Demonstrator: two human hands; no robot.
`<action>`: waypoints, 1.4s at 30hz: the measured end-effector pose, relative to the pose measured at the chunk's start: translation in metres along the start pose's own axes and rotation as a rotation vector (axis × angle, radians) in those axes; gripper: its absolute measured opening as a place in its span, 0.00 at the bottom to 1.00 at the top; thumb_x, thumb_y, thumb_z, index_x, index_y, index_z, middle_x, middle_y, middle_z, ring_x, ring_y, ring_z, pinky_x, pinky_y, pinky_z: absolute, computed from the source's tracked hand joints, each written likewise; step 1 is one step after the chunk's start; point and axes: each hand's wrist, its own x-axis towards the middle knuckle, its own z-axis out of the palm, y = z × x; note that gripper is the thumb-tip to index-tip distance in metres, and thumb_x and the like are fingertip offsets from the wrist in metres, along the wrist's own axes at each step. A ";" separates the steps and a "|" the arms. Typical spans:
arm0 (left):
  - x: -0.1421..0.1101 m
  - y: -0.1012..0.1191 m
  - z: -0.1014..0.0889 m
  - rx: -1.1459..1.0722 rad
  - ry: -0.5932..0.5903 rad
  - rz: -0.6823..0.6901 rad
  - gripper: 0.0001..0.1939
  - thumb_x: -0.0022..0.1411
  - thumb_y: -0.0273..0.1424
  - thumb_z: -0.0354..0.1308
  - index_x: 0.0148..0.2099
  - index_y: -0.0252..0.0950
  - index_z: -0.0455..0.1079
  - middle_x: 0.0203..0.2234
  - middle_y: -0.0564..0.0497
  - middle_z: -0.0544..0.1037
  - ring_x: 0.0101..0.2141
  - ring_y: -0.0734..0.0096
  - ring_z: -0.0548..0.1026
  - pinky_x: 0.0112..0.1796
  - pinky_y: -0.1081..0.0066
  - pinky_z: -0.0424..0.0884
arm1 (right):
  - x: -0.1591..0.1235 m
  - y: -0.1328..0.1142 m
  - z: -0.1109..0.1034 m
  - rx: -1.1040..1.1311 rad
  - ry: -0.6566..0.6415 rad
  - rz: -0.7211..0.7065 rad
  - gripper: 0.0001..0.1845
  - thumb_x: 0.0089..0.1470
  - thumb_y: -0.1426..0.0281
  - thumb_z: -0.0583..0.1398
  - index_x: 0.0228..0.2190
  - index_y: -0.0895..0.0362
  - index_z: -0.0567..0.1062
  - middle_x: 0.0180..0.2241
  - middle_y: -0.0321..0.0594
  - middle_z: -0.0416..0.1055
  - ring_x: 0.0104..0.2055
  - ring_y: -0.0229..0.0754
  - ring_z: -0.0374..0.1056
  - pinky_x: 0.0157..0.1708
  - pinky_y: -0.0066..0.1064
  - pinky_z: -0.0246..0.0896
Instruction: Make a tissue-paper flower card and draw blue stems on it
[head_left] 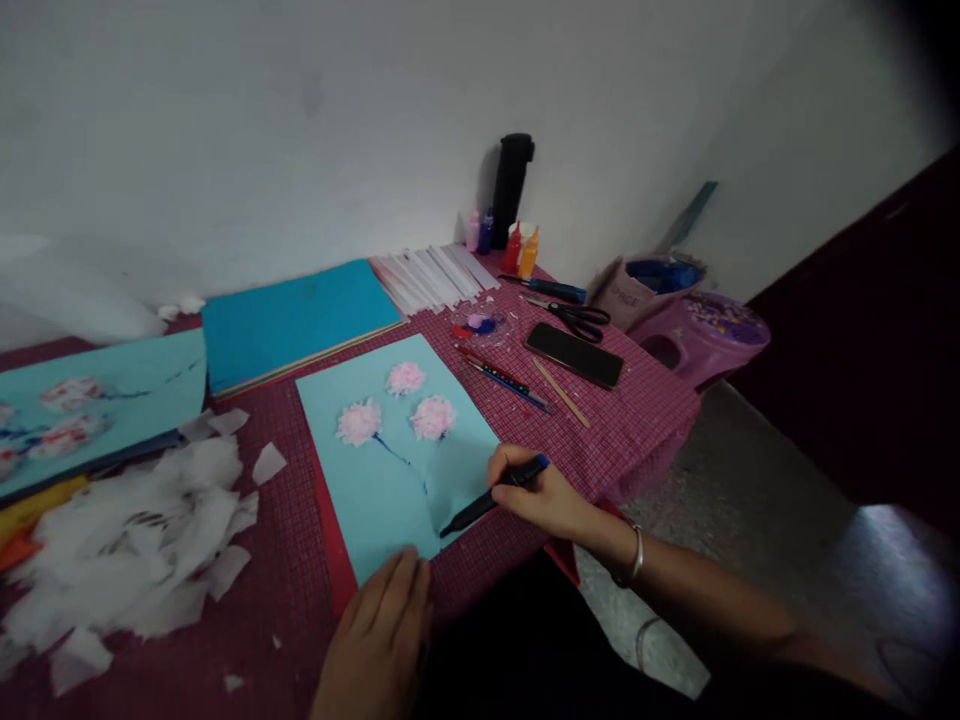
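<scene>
Right hand [536, 492]: we held a black marker [472, 512] with a blue end, our fingers closed around its barrel and its tip down at the near edge of a light blue sheet [337, 480]. A bracelet [637, 555] circled that wrist.

Left hand [382, 625]: we had it open, palm down, fingers together – fingertips at the sheet's near left corner, grasping nothing.

Sheet: in front of us on the checked surface [292, 500], a red layer [337, 560] showing along its left side. On it, three pale pink flowers [406, 378] and a thin blue line [394, 450] running from the left flower towards the marker tip.

To our left: a heap of white paper pieces [142, 540], and beyond it a second light blue sheet [161, 365] with pink and red flowers.

Behind: a darker blue sheet [300, 320] and, just beside it, a row of white strips [435, 280].

To our right: two brushes [510, 382], a thin stick [562, 392], a phone [574, 354], black-handled scissors [577, 318] and a clear dish [508, 334] with red, pink and blue paint. At the back we counted four small bottles [529, 253] – pink, blue, red and orange – near a tall black object [511, 190].

Past the surface: a pink stool [701, 345].
</scene>
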 end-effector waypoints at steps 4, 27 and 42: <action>0.005 0.009 -0.008 -0.084 0.123 -0.136 0.17 0.63 0.22 0.45 0.47 0.33 0.73 0.45 0.47 0.79 0.46 0.67 0.74 0.47 0.68 0.68 | -0.010 0.008 -0.001 -0.038 0.042 -0.033 0.09 0.50 0.63 0.61 0.27 0.55 0.68 0.23 0.33 0.61 0.25 0.36 0.57 0.26 0.28 0.53; -0.008 0.032 0.021 -0.274 0.381 -0.337 0.19 0.69 0.27 0.40 0.43 0.38 0.74 0.39 0.54 0.79 0.43 0.70 0.72 0.50 0.66 0.60 | -0.017 0.026 -0.008 0.024 -0.059 -0.067 0.07 0.55 0.63 0.60 0.32 0.52 0.71 0.28 0.35 0.64 0.32 0.41 0.62 0.33 0.32 0.56; -0.010 0.034 0.021 -0.297 0.399 -0.355 0.18 0.69 0.29 0.40 0.43 0.38 0.73 0.39 0.53 0.80 0.43 0.70 0.72 0.50 0.67 0.60 | -0.016 0.025 -0.005 0.016 -0.011 -0.077 0.04 0.55 0.65 0.61 0.32 0.53 0.71 0.27 0.35 0.64 0.31 0.40 0.62 0.34 0.32 0.57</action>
